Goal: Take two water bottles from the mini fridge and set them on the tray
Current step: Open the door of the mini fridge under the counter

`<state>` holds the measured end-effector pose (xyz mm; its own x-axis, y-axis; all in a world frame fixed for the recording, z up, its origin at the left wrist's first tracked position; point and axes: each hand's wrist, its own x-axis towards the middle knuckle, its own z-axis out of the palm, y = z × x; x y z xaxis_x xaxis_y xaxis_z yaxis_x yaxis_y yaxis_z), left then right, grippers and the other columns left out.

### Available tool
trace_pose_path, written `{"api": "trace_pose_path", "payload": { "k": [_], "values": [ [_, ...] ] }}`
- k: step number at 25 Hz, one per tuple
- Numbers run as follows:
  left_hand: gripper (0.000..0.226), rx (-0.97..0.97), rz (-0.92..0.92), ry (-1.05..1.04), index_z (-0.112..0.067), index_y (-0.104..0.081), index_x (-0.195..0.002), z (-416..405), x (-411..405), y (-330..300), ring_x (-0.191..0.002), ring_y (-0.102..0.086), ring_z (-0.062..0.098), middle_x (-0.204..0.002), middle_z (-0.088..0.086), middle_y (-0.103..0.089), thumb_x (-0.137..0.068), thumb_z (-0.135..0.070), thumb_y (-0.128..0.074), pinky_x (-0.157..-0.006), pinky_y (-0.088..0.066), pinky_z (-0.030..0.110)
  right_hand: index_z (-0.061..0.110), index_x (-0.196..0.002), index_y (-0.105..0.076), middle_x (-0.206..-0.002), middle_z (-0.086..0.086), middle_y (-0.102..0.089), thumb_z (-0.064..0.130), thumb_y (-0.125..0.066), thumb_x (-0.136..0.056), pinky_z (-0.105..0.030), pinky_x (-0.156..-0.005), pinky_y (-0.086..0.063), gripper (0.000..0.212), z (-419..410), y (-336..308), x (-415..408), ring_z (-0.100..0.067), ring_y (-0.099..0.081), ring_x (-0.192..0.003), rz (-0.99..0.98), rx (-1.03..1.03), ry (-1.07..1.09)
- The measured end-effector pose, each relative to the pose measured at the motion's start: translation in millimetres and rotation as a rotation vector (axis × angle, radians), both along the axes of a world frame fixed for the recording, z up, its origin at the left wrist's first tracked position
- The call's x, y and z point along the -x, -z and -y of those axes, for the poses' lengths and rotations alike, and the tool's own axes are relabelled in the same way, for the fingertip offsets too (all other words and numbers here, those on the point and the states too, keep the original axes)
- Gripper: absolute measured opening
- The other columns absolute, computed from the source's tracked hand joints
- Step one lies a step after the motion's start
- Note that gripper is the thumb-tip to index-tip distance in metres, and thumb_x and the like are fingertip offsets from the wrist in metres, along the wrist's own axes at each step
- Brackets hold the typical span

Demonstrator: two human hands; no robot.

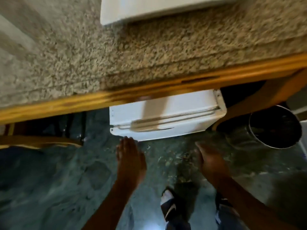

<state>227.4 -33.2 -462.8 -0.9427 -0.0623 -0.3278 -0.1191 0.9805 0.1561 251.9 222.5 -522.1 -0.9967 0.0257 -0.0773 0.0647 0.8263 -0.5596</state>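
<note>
Water bottles are nowhere in view, so their pointing and long axis cannot be told; they are presumably inside the white box-shaped mini fridge, which sits on the floor tucked under the speckled beige stone counter with its orange-brown wooden edge. The fridge door looks shut, its seam running left to right across the cabinet, so the fridge's long axis lies sideways across the view with the door face turned toward the person. Just in front of it the left hand hangs with fingers straight and close together, its fingertips near the door's left corner, holding nothing. The right hand is also empty, flat and loosely extended, a little apart from the door. By my reading the task is at its first step: reaching to open the fridge. Next the door edge needs to be caught and swung out. A flat white object on the counter top may be the tray. A round dark metal-rimmed bin stands to the right.
</note>
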Motion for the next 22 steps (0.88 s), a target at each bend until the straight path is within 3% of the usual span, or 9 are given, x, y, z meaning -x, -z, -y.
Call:
{"api": "trace_pose_path", "payload": {
  "k": [2,4,8,11,14,17,22],
  "values": [
    [0.064,0.044,0.0,-0.028,0.006,-0.021,-0.145,32,27,19,-0.143,-0.018,0.043,-0.154,0.031,-0.021,-0.095,-0.027,-0.045,-0.118,-0.015,0.052,-0.002,-0.111,-0.066,-0.106,-0.027,-0.068,0.023,-0.049,-0.093,-0.043,-0.09,-0.051,0.035,25,2,28,-0.04,-0.065,-0.097,-0.083,-0.018,-0.035],
    [0.065,0.098,-0.01,0.063,0.004,-0.022,-0.146,50,51,32,-0.141,-0.024,0.042,-0.152,0.03,-0.025,-0.097,-0.033,-0.041,-0.116,-0.02,0.05,-0.004,-0.113,-0.065,-0.112,-0.027,-0.065,0.012,-0.062,-0.087,-0.039,-0.096,-0.046,0.03,48,1,58,-0.04,-0.061,-0.104,-0.168,-0.054,-0.12],
    [0.059,0.173,-0.002,0.22,0.001,-0.036,-0.138,63,68,44,-0.127,-0.039,0.041,-0.138,0.027,-0.044,-0.096,-0.041,-0.039,-0.108,-0.032,0.05,-0.008,-0.118,-0.056,-0.12,-0.029,-0.058,0.016,-0.06,-0.087,-0.043,-0.101,-0.043,0.04,78,-3,99,-0.043,-0.053,-0.111,-0.115,-0.178,-0.288],
    [0.062,0.191,-0.019,0.24,-0.001,-0.035,-0.139,66,68,50,-0.128,-0.038,0.04,-0.14,0.025,-0.042,-0.094,-0.043,-0.04,-0.109,-0.03,0.05,-0.005,-0.128,-0.048,-0.133,-0.024,-0.049,0.026,-0.052,-0.091,-0.04,-0.109,-0.033,0.048,84,5,110,-0.038,-0.044,-0.123,-0.031,-0.239,-0.358],
    [0.064,0.173,-0.034,0.237,-0.002,-0.031,-0.141,66,72,55,-0.133,-0.035,0.038,-0.147,0.021,-0.037,-0.094,-0.044,-0.039,-0.108,-0.032,0.049,0.003,-0.129,-0.046,-0.132,-0.018,-0.047,0.032,-0.051,-0.09,-0.039,-0.105,-0.033,0.049,87,10,112,-0.034,-0.041,-0.121,-0.034,-0.282,-0.335],
    [0.062,0.198,-0.042,0.211,-0.004,-0.035,-0.138,63,78,56,-0.124,-0.042,0.039,-0.139,0.02,-0.043,-0.092,-0.046,-0.041,-0.096,-0.04,0.05,0.005,-0.126,-0.047,-0.129,-0.02,-0.047,0.033,-0.052,-0.089,-0.041,-0.097,-0.037,0.046,91,12,112,-0.036,-0.043,-0.114,-0.043,-0.337,-0.295],
    [0.061,0.211,-0.01,0.169,-0.006,-0.035,-0.138,61,80,59,-0.122,-0.041,0.04,-0.138,0.018,-0.042,-0.09,-0.042,-0.045,-0.092,-0.041,0.052,0.004,-0.132,-0.045,-0.135,-0.024,-0.046,0.02,-0.056,-0.087,-0.042,-0.097,-0.035,0.049,90,16,112,-0.039,-0.043,-0.116,-0.017,-0.426,-0.327]
  ]
}}
